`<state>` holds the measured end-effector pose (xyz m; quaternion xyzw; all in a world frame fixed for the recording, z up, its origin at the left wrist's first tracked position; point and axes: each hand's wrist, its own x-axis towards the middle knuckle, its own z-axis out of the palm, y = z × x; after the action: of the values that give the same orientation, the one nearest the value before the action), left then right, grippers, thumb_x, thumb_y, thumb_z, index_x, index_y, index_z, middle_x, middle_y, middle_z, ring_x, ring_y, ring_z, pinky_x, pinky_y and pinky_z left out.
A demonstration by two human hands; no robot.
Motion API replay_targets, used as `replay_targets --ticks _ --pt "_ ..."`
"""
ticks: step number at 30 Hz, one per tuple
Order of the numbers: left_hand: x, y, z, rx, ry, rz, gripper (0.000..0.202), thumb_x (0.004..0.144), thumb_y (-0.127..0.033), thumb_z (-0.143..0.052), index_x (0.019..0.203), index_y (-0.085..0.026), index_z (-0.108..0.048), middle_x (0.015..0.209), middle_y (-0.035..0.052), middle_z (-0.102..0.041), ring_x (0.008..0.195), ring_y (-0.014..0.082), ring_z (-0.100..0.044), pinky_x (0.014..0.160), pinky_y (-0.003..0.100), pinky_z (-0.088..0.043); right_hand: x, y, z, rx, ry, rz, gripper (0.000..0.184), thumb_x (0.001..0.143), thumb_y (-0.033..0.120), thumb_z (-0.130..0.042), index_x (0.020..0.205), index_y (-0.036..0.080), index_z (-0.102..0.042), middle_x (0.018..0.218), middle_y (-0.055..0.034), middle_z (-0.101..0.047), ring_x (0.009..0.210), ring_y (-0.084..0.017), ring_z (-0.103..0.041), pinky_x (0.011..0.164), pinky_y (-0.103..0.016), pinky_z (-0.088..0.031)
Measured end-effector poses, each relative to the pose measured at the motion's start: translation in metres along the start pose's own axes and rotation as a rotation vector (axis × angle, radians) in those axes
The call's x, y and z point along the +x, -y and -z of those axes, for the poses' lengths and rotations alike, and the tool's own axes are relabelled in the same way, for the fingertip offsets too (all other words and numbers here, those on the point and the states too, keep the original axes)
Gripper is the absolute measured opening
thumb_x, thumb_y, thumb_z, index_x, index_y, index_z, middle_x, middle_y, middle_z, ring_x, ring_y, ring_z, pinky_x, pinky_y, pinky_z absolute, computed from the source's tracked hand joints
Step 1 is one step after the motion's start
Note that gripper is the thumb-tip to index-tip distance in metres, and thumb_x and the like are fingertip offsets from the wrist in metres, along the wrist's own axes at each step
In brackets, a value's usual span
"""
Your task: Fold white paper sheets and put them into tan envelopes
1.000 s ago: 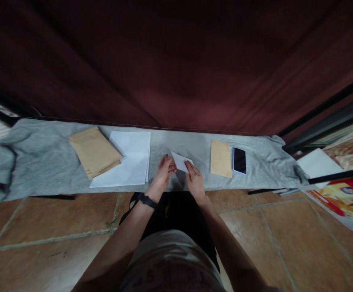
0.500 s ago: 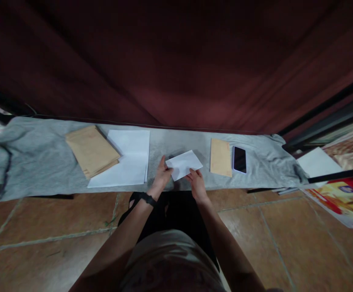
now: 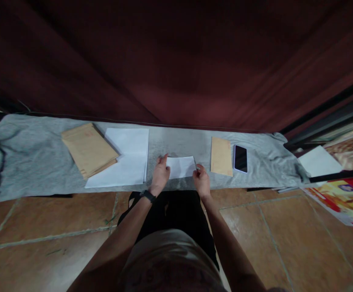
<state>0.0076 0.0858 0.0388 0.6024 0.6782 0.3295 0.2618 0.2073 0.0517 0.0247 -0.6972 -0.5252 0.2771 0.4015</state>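
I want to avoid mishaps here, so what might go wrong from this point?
Uneven pressure from the left hand and right hand might crease the small white paper between them.
The brown envelopes partly cover the large white sheets, so pulling a sheet could drag them along.
The phone lies on wrinkled gray cloth; a tug there might shift it.

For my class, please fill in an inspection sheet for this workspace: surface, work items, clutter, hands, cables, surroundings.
Surface: grey cloth, wrinkled toward both ends.
Work items: small white paper between the hands; larger white sheets at left, partly under brown envelopes; single brown envelope at right.
Clutter: phone, right of the single envelope.
Hands: left hand at the paper's left edge, right hand at its right; grip unclear.
Cables: none identifiable.
Surroundings: dark red curtain, tiled floor.
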Motion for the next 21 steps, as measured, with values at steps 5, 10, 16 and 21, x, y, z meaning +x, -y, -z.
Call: replay_targets --ticks 5,10,16,21 --pt "-0.021 -0.004 -0.008 0.213 0.007 -0.230 0.054 0.092 -0.010 -0.045 0.145 -0.017 -0.053 0.158 0.0146 -0.044 0.145 0.0321 -0.042 0.121 0.051 -0.033 -0.008 0.006 -0.003 -0.393 0.058 0.085 0.040 0.095 0.023 -0.047 0.131 0.016 -0.062 0.112 -0.0143 -0.069 0.095 -0.025 -0.067 0.086 -0.036 -0.050" --pt "-0.046 -0.008 -0.023 0.379 0.181 -0.451 0.052 0.101 -0.029 -0.043 0.150 -0.012 -0.047 0.163 0.0165 -0.038 0.155 0.0298 -0.026 0.127 0.052 -0.020 -0.007 0.004 -0.001 -0.496 0.003 0.237 0.040 0.100 0.027 -0.044 0.132 0.014 -0.063 0.120 -0.0192 -0.066 0.113 -0.031 -0.061 0.098 -0.045 -0.049" --pt "-0.052 0.001 -0.031 0.444 0.235 -0.509 0.062 0.101 -0.036 -0.044 0.157 -0.010 -0.037 0.166 0.0173 -0.032 0.157 0.0280 -0.020 0.129 0.052 -0.017 0.001 0.009 -0.013 -0.331 0.253 0.490 0.051 0.107 0.038 -0.035 0.148 0.014 -0.052 0.157 -0.0144 -0.048 0.145 -0.025 -0.043 0.120 -0.044 -0.036" --pt "-0.049 0.006 -0.031 0.472 0.253 -0.533 0.059 0.099 -0.025 -0.040 0.156 -0.008 -0.037 0.165 0.0186 -0.034 0.157 0.0278 -0.021 0.128 0.052 -0.018 0.001 0.009 -0.028 -0.447 0.399 0.574 0.053 0.109 0.039 -0.033 0.157 0.018 -0.040 0.162 -0.0095 -0.041 0.153 -0.021 -0.033 0.127 -0.045 -0.024"
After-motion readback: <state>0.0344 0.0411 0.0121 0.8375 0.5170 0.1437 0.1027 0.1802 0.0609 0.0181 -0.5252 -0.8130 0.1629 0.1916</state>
